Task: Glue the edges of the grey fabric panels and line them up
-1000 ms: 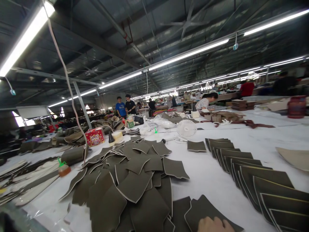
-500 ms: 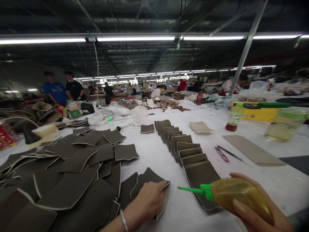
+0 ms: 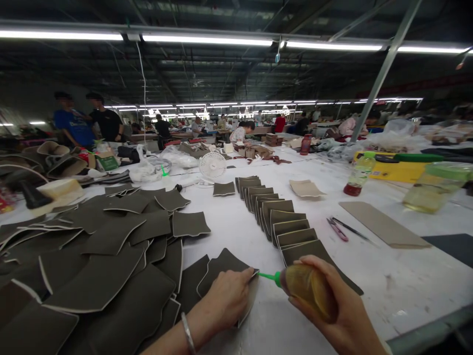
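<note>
My right hand (image 3: 342,301) is wrapped round a soft squeeze bottle (image 3: 308,291) of amber liquid, held nearly level. Its thin green nozzle points left, and the tip meets the corner edge of a dark grey-brown leather-like piece (image 3: 226,261). That piece is gripped by my left hand (image 3: 227,298), index finger stretched along the top near the corner, the thumb hidden. A pale underside shows below the fingers. Left of this hand spreads a loose pile of similar pieces (image 3: 107,276). Beyond the bottle, an overlapping row of pieces (image 3: 290,227) runs away from me.
Pink-handled snips (image 3: 338,230) and a dark pointed tool lie right of the row. Behind them are a beige panel (image 3: 382,224), a bottle with red liquid (image 3: 358,175), a lidded jar (image 3: 428,190) and a yellow box (image 3: 395,167). A small white fan (image 3: 213,165) stands farther back.
My right hand has brought the squeeze bottle leftward, and its nozzle now reaches the piece's corner. The left hand keeps its hold. The camera view has tilted slightly down.
</note>
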The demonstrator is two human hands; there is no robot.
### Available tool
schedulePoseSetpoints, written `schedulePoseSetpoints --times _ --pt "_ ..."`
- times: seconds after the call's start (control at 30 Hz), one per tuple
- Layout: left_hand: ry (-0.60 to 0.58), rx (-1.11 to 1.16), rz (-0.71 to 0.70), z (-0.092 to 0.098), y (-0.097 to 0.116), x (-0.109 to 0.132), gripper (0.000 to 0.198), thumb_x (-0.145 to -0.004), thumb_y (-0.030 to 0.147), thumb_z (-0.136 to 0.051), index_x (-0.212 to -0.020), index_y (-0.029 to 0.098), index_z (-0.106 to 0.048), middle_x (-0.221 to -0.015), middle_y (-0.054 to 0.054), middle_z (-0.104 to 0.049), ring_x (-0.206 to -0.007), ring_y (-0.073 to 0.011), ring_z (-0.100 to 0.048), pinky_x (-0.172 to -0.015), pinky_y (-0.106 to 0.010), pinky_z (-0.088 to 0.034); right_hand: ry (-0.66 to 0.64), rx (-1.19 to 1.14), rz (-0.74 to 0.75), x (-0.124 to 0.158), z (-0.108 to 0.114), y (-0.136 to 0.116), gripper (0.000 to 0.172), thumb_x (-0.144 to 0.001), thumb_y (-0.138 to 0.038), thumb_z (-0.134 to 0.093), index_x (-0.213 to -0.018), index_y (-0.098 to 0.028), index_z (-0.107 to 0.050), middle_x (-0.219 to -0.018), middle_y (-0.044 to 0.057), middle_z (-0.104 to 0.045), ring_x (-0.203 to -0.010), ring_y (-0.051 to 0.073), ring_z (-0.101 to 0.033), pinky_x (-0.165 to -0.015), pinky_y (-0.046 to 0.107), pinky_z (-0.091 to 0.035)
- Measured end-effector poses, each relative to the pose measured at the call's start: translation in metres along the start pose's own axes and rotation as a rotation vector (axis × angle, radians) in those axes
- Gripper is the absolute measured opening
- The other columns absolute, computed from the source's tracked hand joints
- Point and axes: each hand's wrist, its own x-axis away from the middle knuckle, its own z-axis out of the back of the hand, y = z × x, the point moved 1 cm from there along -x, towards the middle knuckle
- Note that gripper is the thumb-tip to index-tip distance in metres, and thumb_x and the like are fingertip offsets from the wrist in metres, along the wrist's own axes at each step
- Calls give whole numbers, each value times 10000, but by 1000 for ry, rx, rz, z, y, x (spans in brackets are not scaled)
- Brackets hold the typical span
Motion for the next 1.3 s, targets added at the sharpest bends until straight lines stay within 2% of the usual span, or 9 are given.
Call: schedulePoseSetpoints --times 0.13,0.27,0.53,0.67,1.03,1.17,1.3 --pt "-7 45 -29 3 0 2 486 -922 225 -290 -1358 224 -506 -1202 -87 -646 -1038 -262 -622 -926 -361 -437 -40 55 66 -3 4 4 429 -852 -365 -663 -1222 -289 -460 -1146 18 -569 -1005 196 -595 -864 250 -475" --pt "3 49 -34 6 2 4 482 -926 238 -282 -1344 226 -523 -1156 -90 -666 -1023 -268 -630 -910 -368 -449 -36 74 54 -1 6 9 453 -858 -386 -665 -1239 -292 -438 -1171 14 -559 -1020 175 -595 -878 206 -478" --pt "13 13 -34 7 6 5 479 -921 219 -293 -1347 232 -512 -1192 -78 -652 -1045 -259 -626 -927 -362 -442 -134 70 162 -5 -1 10 437 -868 -315 -658 -1231 -269 -420 -1110 34 -540 -979 175 -593 -838 228 -491" --pt "-8 -7 -11 8 9 5 472 -898 203 -323 -1322 228 -529 -1156 -74 -668 -1035 -258 -628 -922 -357 -443 -164 45 145 -7 0 12 435 -871 -321 -657 -1234 -281 -419 -1109 27 -547 -973 176 -592 -838 231 -491" --pt "-12 -11 -20 8 10 5 496 -859 181 -341 -1315 224 -533 -1170 -76 -662 -1053 -269 -624 -932 -375 -444 -130 68 131 -7 3 17 416 -874 -346 -655 -1226 -286 -440 -1141 27 -573 -984 178 -614 -840 219 -502" --pt "-8 -3 -21 7 10 4 503 -862 186 -339 -1328 231 -522 -1211 -72 -643 -1061 -267 -619 -935 -377 -444 -67 91 128 -6 3 19 383 -887 -360 -631 -1217 -286 -451 -1141 25 -579 -995 174 -612 -851 210 -496" --pt "-3 -12 -26 6 9 5 504 -867 196 -339 -1341 227 -508 -1202 -77 -644 -1063 -268 -615 -930 -376 -445 -91 86 116 -4 2 21 396 -878 -357 -644 -1215 -288 -449 -1148 19 -577 -995 163 -615 -851 185 -493"
